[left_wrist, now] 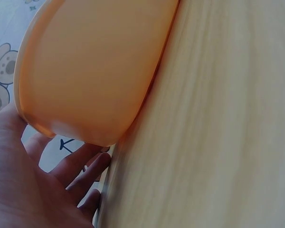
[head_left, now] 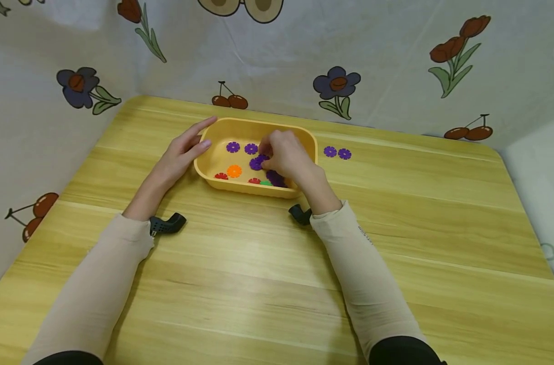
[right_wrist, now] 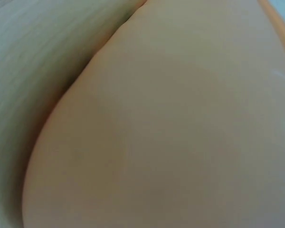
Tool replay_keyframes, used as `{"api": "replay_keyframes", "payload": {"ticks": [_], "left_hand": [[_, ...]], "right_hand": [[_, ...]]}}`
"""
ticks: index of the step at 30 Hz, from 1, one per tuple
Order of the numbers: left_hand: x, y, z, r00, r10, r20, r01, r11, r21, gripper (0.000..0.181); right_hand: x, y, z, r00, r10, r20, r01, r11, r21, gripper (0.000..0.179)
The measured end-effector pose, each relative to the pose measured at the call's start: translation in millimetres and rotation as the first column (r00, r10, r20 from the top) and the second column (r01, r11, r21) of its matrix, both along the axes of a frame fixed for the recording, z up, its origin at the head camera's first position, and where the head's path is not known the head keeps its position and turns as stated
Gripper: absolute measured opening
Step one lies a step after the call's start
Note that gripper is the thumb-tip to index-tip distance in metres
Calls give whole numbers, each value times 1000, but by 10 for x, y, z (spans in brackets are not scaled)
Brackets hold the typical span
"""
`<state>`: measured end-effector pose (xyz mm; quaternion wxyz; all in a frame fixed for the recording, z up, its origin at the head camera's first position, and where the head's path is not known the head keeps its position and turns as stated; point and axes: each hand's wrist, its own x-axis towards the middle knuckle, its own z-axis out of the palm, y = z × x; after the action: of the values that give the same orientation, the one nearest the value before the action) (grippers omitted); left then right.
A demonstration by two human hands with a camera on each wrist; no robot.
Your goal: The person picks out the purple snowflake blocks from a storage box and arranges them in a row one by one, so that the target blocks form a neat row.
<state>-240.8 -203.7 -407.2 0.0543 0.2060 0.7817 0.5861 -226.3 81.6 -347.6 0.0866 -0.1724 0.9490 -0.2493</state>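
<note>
A yellow plastic basin (head_left: 247, 188) holds several notched snowflake discs, mostly purple. My right hand (head_left: 286, 154) reaches inside it, thumb and fingers curled, pinching a purple snowflake disc (head_left: 261, 158) over another one. Its fingertips are partly hidden; the right wrist view has only the basin's outer wall (right_wrist: 156, 118). At the basin's left end, my left hand (head_left: 178, 154) rests with spread, relaxed fingers, thumb over the rim. In the left wrist view these fingers (left_wrist: 88, 178) lie along the outside of the end wall.
Inside the basin are an orange disc (head_left: 234, 171), two red ones and a green one, partly behind the near wall. Two purple discs (head_left: 337, 152) lie on the wooden table (head_left: 240, 284) right of the basin. A patterned cloth (head_left: 277, 56) hangs behind the table.
</note>
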Motion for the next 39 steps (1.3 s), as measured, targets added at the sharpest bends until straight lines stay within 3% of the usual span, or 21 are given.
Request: {"api": "replay_keyframes", "payload": {"ticks": [12,27,39], "left_hand": [[-25,29,-16,1000,-2,-12,1,1000,-8,52],[-6,59,7,1000,9,-10,-9,1000,-17,52],[19,9,-20,1000,18,-5,-18,999,-28,52]], "right_hand": [[5,53,7,998,23,-58,-24,999,-24,23],[-27,294,195,985,77,-157,-99,985,-139,32],[69,464,233,971,55,-231,-102,976,-193,28]]}}
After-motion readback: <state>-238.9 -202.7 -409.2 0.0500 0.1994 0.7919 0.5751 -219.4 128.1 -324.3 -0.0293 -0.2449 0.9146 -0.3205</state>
